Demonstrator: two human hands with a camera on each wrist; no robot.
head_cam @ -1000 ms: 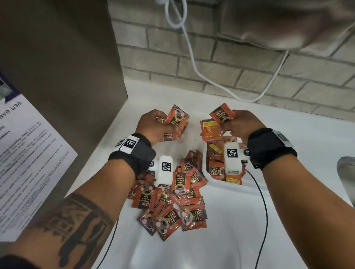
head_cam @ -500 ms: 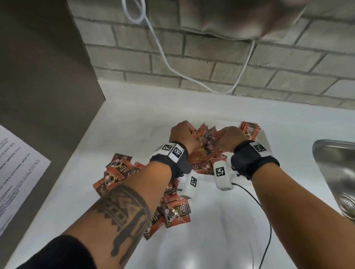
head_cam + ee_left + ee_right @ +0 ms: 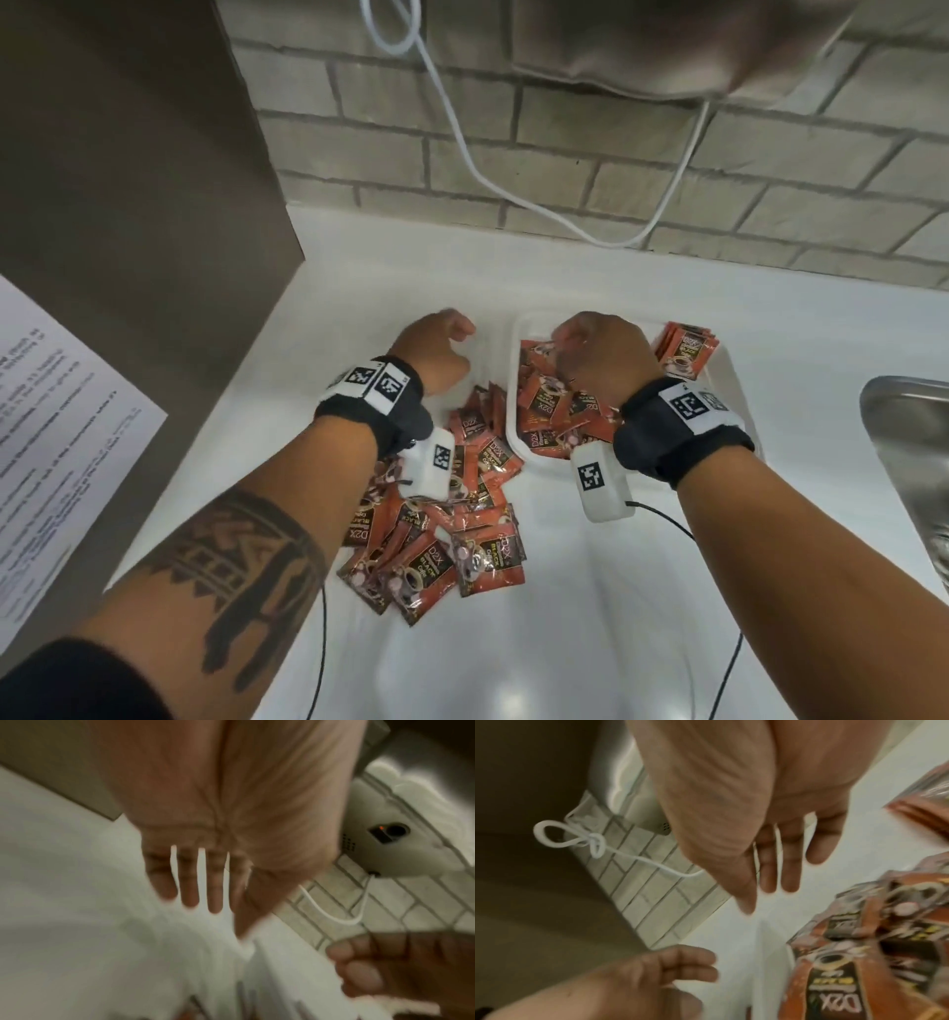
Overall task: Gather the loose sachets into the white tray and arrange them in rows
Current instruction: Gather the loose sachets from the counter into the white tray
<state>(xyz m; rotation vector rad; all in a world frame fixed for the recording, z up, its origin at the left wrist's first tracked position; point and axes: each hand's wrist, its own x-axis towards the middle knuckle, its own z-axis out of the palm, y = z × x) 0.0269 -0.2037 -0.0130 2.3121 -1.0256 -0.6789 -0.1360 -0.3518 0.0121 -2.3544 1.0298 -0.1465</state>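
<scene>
the loose coffee sachets [image 3: 436,534] lie heaped on the white counter [image 3: 590,591] under the left forearm, back toward the body from the left hand [image 3: 434,354], the nearer hand, which hangs empty, fingers slack. the white tray [image 3: 729,380] sits under the right hand [image 3: 601,354], also empty, fingers straight over jumbled tray sachets [image 3: 552,406]; a neat upright stack [image 3: 685,349] stands just right of it.
</scene>
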